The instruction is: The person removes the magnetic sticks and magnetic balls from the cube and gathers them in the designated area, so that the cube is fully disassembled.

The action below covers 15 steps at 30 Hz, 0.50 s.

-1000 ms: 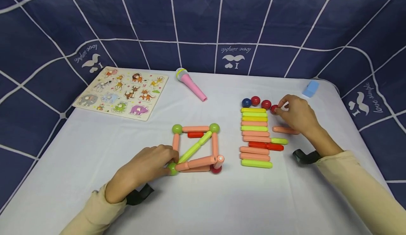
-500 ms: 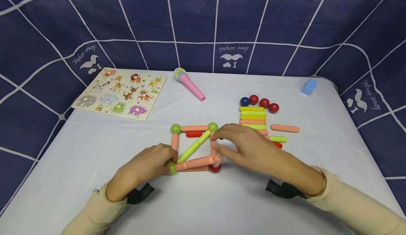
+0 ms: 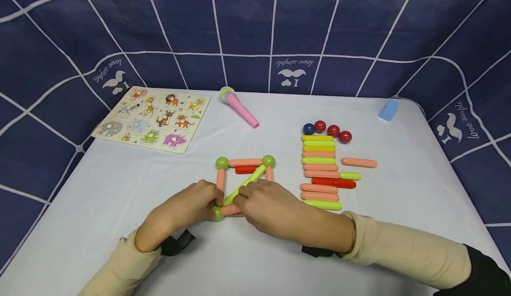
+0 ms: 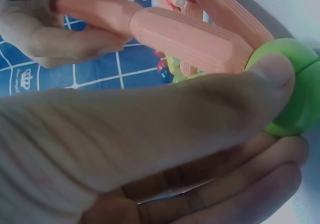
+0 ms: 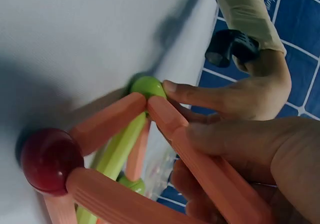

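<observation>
In the head view a square of salmon magnetic rods (image 3: 245,162) with green balls at its corners lies on the table, crossed by a lime diagonal rod (image 3: 255,174). My left hand (image 3: 187,207) pinches the front-left green ball (image 4: 300,99) between thumb and fingers. My right hand (image 3: 275,207) pinches a raised pair of salmon rods (image 5: 200,169), joined end to end, near their joint. One end of that pair meets the green ball. The right wrist view shows a dark red ball (image 5: 51,161) at another corner, hidden behind my right hand in the head view.
Several rods (image 3: 319,160) lie in a column on the right, with one blue ball (image 3: 309,129) and 3 red balls (image 3: 333,130) behind. A pink toy microphone (image 3: 241,109), an animal puzzle board (image 3: 155,118) and a blue block (image 3: 389,110) sit farther back. A short red rod (image 3: 245,170) lies inside the square.
My right hand has left the red ball at the right, moved left to the square and taken hold of the raised salmon rods. My left hand has stayed on the green ball.
</observation>
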Motion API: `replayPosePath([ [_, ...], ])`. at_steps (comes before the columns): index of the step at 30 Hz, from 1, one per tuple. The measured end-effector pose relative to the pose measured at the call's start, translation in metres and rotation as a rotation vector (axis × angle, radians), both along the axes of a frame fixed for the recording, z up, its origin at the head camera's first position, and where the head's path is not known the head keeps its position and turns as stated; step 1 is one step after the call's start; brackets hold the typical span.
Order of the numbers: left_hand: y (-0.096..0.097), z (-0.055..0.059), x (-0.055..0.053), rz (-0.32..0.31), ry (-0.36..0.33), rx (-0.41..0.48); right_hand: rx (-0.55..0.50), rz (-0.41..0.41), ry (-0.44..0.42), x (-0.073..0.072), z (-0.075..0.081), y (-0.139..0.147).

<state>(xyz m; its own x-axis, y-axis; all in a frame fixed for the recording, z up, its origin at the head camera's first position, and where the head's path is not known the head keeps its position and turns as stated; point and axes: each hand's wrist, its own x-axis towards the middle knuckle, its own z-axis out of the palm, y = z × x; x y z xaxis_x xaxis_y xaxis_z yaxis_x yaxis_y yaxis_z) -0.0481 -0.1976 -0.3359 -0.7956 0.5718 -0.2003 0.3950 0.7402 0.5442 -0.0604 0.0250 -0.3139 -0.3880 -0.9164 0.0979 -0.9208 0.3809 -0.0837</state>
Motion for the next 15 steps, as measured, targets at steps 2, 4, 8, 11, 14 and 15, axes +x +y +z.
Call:
replayPosePath([
  [2, 0.001, 0.000, -0.001, 0.002, -0.007, 0.002, -0.014, 0.005, -0.002, 0.000, -0.003, 0.000],
  [4, 0.002, 0.000, -0.001, 0.007, -0.015, 0.004, -0.017, 0.004, -0.016, 0.000, -0.004, 0.001],
  [8, 0.004, 0.002, -0.002, 0.010, -0.026, 0.007, -0.027, 0.008, -0.022, 0.000, -0.004, 0.005],
  [11, 0.005, 0.003, -0.002, 0.017, -0.031, -0.004, -0.052, 0.006, -0.012, 0.000, -0.001, 0.008],
  [14, 0.004, 0.003, -0.001, 0.033, -0.033, -0.014, -0.082, 0.008, -0.014, 0.000, 0.002, 0.010],
  [15, 0.004, 0.003, 0.000, 0.035, -0.033, -0.013, -0.094, 0.010, -0.020, -0.001, 0.003, 0.011],
])
